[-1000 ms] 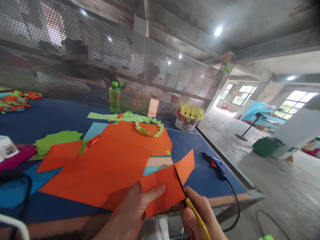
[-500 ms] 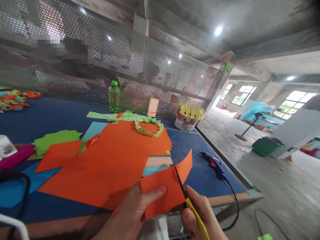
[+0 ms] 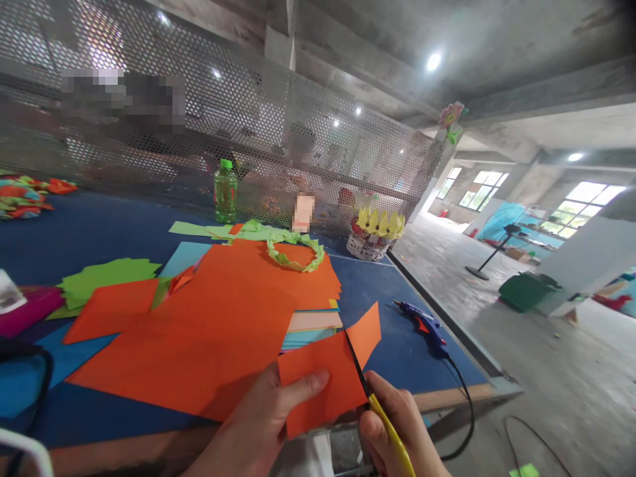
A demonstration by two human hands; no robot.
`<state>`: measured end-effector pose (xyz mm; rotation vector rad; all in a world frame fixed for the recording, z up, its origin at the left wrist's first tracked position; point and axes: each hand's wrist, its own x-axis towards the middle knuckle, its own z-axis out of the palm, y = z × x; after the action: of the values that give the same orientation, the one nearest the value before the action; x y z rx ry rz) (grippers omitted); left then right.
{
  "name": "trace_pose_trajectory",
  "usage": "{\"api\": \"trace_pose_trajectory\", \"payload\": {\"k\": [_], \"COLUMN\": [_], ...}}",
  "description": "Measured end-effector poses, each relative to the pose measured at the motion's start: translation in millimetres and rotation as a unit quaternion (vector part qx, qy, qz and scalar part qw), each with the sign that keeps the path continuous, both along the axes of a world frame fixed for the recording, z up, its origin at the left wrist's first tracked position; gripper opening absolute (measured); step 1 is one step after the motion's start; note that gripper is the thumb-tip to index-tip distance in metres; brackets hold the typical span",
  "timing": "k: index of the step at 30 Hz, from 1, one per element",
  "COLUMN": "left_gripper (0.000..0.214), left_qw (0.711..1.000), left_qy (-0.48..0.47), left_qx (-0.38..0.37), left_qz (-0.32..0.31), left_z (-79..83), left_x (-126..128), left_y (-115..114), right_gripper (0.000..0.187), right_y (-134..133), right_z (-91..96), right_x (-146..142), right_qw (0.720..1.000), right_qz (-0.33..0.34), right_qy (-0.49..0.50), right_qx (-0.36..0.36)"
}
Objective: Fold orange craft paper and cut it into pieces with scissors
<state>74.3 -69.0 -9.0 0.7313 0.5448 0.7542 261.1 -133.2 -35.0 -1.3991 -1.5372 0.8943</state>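
My left hand (image 3: 258, 427) pinches a small orange paper sheet (image 3: 325, 377) above the near table edge, thumb on top. My right hand (image 3: 397, 434) grips yellow-handled scissors (image 3: 377, 404). Their black blades run up through the sheet, and a cut flap (image 3: 365, 331) stands off to the right of the blades. Just behind lies a large pile of orange paper (image 3: 213, 324) on the blue table (image 3: 412, 351).
A blue glue gun (image 3: 420, 322) with a black cord lies at the right table edge. A green paper ring (image 3: 295, 255), green bottle (image 3: 225, 192), basket of yellow paper shapes (image 3: 375, 235) and green paper stack (image 3: 106, 278) sit farther back. Perforated metal screen (image 3: 298, 152) behind, people beyond it.
The cut flap to the right of the blades has shifted slightly. Both hands stay in nearly the same place; the view has drifted a little.
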Motion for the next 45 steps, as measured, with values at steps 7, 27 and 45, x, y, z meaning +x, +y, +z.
{"api": "trace_pose_trajectory", "payload": {"k": [7,27,45], "left_gripper": [0.037,0.035,0.032], "left_qw": [0.999,0.999,0.994], "left_qy": [0.005,0.005,0.052], "left_qx": [-0.022,-0.019,-0.031], "left_qz": [0.030,0.029,0.094], "left_z": [5.7,-2.9,1.7], "left_x": [0,-1,-12], "left_y": [-1,1,0], "right_gripper": [0.067,0.067,0.044], "right_y": [1,3,13], "right_z": [-4.6,3.5,29.8], "right_x": [0,-7,38], "right_qw": [1.000,0.998,0.972], "right_qz": [-0.004,-0.023,-0.128], "right_qy": [-0.005,-0.061,-0.195], "right_qx": [0.002,0.021,-0.020]}}
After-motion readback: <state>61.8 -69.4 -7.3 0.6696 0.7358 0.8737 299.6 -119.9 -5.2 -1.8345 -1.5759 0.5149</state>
